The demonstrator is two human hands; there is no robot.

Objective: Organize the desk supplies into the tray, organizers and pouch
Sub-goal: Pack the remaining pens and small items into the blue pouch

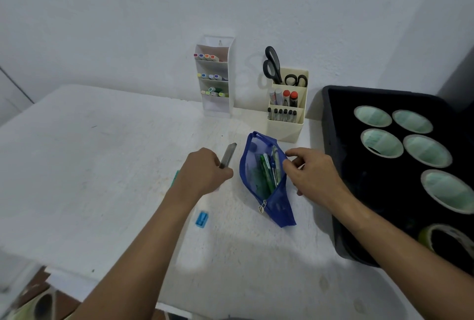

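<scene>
- My left hand (pixel 205 173), at centre frame, is curled round a slim grey tool (pixel 227 156), probably a utility knife or similar. Its tip points up and away, angled toward the pouch mouth, which I judge to be its destination.
- My right hand (pixel 311 173), just right of centre, pinches the right lip of the blue mesh pouch (pixel 266 181) between thumb and forefinger, the other fingers loosely bent. The purpose appears to be holding the zip opening wide so the tool can enter.
- The pouch lies on the white desk (pixel 102 152) between both hands, unzipped, with green pens (pixel 268 174) and similar items already inside.
- A small blue sharpener (pixel 201 219) remains loose on the desk, lower centre, beside my left forearm. A green object at my left wrist is mostly hidden; I cannot identify it.
- At upper centre, against the wall, the white tiered organizer (pixel 218 104) holds markers; the cream organizer (pixel 284 127) beside it holds scissors (pixel 272 65) and marker pens, sorted by compartment.
- The black tray (pixel 333 165), right edge of frame, carries tape rolls (pixel 382 142) lying flat and spaced apart.
</scene>
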